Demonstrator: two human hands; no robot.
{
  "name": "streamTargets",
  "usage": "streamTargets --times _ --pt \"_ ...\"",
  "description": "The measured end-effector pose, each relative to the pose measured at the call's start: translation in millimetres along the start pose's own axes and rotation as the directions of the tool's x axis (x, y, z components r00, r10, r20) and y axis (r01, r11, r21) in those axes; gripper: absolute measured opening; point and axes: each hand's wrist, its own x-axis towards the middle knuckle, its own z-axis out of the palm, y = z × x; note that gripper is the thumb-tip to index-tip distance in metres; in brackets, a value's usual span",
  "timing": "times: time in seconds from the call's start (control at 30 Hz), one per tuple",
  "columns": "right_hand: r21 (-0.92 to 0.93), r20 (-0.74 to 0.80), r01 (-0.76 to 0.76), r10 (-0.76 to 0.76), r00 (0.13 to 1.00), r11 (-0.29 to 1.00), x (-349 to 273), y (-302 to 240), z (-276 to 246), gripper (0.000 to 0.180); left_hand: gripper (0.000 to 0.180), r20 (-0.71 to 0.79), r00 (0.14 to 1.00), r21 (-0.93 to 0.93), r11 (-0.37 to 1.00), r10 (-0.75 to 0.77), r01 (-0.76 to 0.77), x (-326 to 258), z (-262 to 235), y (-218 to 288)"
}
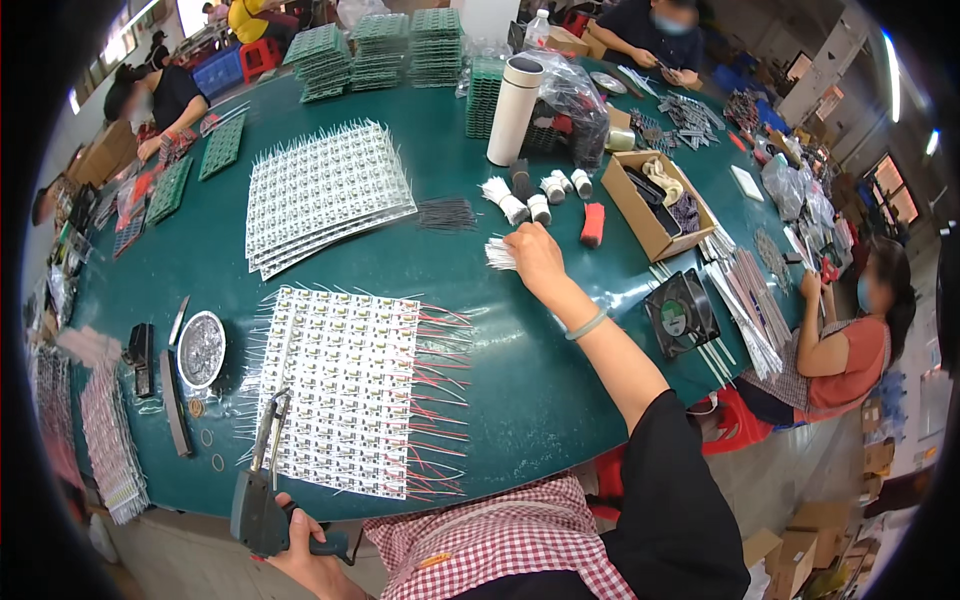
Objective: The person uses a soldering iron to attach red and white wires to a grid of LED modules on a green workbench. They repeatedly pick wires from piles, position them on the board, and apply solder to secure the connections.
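My left hand (305, 552) is wrapped round the handle of a dark soldering gun (256, 508), its metal tip over the lower left of a white circuit board panel (345, 395). Short wires fringe that panel on the left; red and white wires stick out on its right. Reaching forward, my right hand (538, 262) has its bent fingertips on a small pile of white wires (500, 254); how many strands it grips is hidden. Beyond it lie white wire bundles (505, 200) and a red wire bundle (593, 225). Loose black wires (446, 214) rest to the left.
A stack of wired white panels (325, 195) lies farther back. Left of my panel is a round bowl (201, 350). A tall cream flask (515, 112), a cardboard box (655, 205) and a black fan (682, 313) stand right. Co-workers sit around the table.
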Motion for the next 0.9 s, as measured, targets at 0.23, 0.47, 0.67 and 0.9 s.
streamTargets --times 0.23,0.47,0.67,0.9 --pt "0.000 0.012 0.038 -0.038 0.999 0.999 -2 2 -2 0.010 0.047 -0.023 0.999 0.015 0.999 0.034 -0.034 1 -5 1" --pt "-0.021 -0.019 0.041 -0.042 0.999 0.999 -2 12 1 0.006 0.050 0.052 0.997 0.070 0.996 0.057 -0.061 8 -20 5" --pt "-0.009 -0.014 -0.011 0.011 1.000 1.000 -4 13 0 0.007 0.051 0.021 0.998 0.073 0.996 0.055 -0.056 -2 -6 5" --pt "0.023 -0.101 0.039 -0.037 0.994 0.999 -10 8 -5 0.010 0.051 -0.017 0.997 0.040 0.996 0.079 -0.079 -5 -19 8"
